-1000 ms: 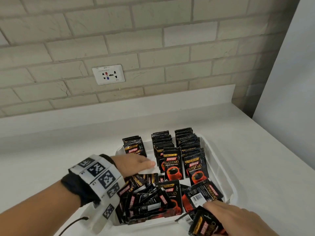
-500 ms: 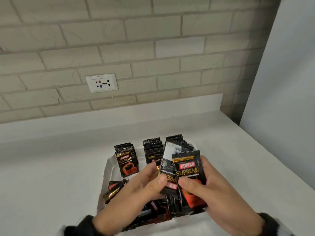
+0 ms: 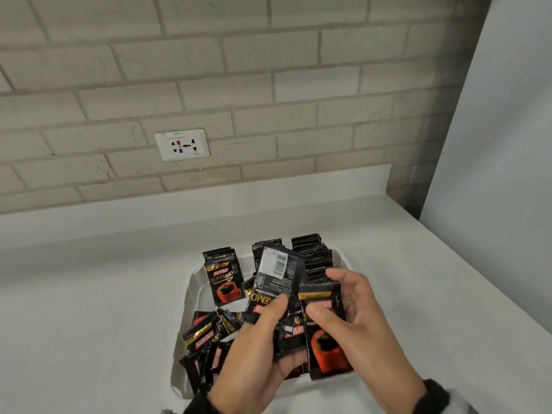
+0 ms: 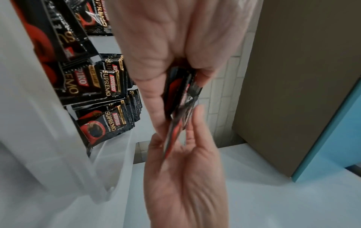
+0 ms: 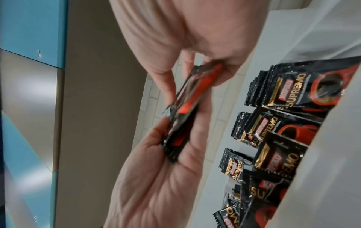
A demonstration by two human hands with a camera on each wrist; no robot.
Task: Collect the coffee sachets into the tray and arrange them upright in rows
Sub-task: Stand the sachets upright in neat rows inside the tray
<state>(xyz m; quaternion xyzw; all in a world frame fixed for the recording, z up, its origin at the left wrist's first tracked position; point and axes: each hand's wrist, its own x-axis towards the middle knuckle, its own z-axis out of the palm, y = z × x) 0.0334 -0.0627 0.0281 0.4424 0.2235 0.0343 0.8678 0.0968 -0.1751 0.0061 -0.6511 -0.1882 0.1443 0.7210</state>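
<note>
A white tray (image 3: 186,312) sits on the counter. At its back, black coffee sachets stand upright in three rows: left (image 3: 222,279), middle (image 3: 263,249) and right (image 3: 310,249). Loose sachets (image 3: 206,339) lie piled at its front left. Above the tray my left hand (image 3: 277,306) pinches a small stack of sachets (image 3: 274,279), the top one showing its barcode side. My right hand (image 3: 325,294) holds a single sachet (image 3: 325,348) with a red cup print, thumb on its face. In the wrist views the held sachets (image 4: 179,92) (image 5: 187,95) sit edge-on between both hands.
A brick wall with a white socket plate (image 3: 181,144) rises behind the white counter (image 3: 89,309). A tall pale panel (image 3: 493,144) stands at the right; the wrist views show a blue and grey cabinet (image 4: 332,123) there.
One second ago my left hand lay in the tray and my right gripped sachets at its front. Both hands have risen with sachets, and the right one's sachet has since shifted rightward off the stack.
</note>
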